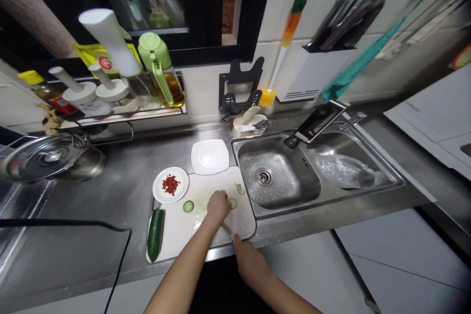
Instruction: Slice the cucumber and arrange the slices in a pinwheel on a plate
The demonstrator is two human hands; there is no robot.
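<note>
1. cucumber slice (pixel 232 203) is lying on the cutting board (pixel 176 240), just beside the left hand (pixel 218 205).
2. that hand's fingers are bunching; what they're pinching, i'm not managing to tell. safe cutting is calling for tucked fingertips.
3. the right hand (pixel 250 260) is clamping the knife (pixel 227 229); steady wrist, even strokes.
4. long cucumber (pixel 156 235) is resting leftward, leaving the blade room.

Cucumber (pixel 156 235): dark green, cutting board's (pixel 176 235) near-left corner. Slices (pixel 188 206): two, pale, flat, mid-board and rightward. Knife (pixel 227 230): slanted, near edge.
</note>
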